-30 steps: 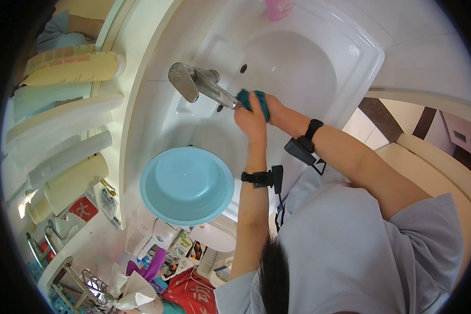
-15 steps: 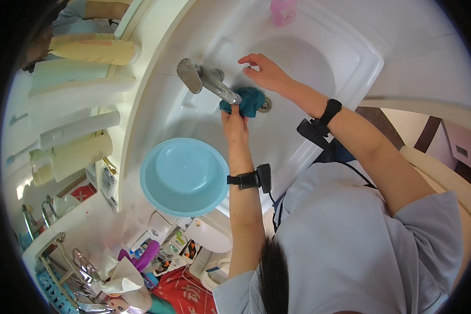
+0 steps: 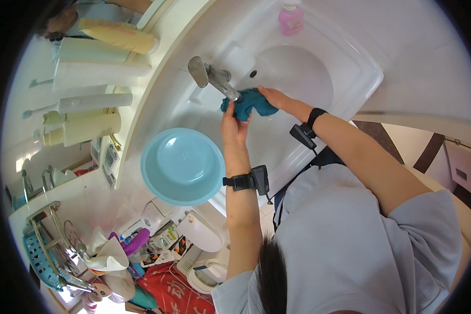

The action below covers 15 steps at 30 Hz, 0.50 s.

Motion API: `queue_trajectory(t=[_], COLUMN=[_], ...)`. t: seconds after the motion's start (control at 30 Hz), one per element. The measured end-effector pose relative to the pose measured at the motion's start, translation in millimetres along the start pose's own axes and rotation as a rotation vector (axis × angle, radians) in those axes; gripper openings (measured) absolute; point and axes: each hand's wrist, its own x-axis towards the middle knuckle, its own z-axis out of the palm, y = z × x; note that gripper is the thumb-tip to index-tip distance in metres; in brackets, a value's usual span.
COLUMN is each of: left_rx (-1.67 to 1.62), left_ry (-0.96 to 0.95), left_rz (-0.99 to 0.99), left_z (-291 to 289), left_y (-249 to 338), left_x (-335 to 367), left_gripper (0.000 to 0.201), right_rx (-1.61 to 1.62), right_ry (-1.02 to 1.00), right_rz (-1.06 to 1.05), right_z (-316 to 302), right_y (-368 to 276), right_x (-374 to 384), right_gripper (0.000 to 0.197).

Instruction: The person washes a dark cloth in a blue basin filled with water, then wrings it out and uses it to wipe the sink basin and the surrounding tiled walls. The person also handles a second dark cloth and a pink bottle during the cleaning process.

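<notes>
Under the spout of the chrome faucet (image 3: 214, 78), a crumpled teal cloth (image 3: 254, 103) is stretched between my two hands above the white sink (image 3: 309, 68). My left hand (image 3: 235, 125) is closed on the cloth's left part, with its thumb on top beside the spout. The fingers of my right hand (image 3: 276, 98) grip the cloth's right end, partly hidden by the folds. Whether water is running I cannot tell. The drain is hidden beneath the cloth and hands.
A light blue basin (image 3: 183, 167) sits left of my left forearm. At the sink's far edge stands a pink pump bottle (image 3: 291, 21). Tubes and an electric toothbrush (image 3: 94, 102) line the left shelf. Lower left are a toilet (image 3: 201, 230) and a red bag (image 3: 172, 288).
My right hand has come down from above the sink and taken hold of the cloth's right end. The cloth now spreads farther right. The view has shifted slightly.
</notes>
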Motion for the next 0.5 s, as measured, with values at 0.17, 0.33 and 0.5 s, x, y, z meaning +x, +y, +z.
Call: queue_trajectory(t=[0.17, 0.33, 0.5], left_rx=[-0.112, 0.074, 0.939], left_ry=[0.034, 0.100, -0.008], left_rz=[0.038, 0.259, 0.499], left_z=[-7.2, -4.3, -4.8], left_y=[-2.5, -5.4, -20.2], left_x=[-1.1, -13.5, -31.3], left_gripper=[0.020, 0.025, 0.032], right_rx=[0.265, 1.063, 1.188], right_ry=[-0.042, -0.309, -0.401], right_rz=[0.325, 0.385, 0.165], right_z=[20.5, 21.5, 40.5], right_y=[7.2, -2.9, -36.6], right_x=[-25.1, -31.6, -32.3], right_gripper=[0.072, 0.070, 0.055])
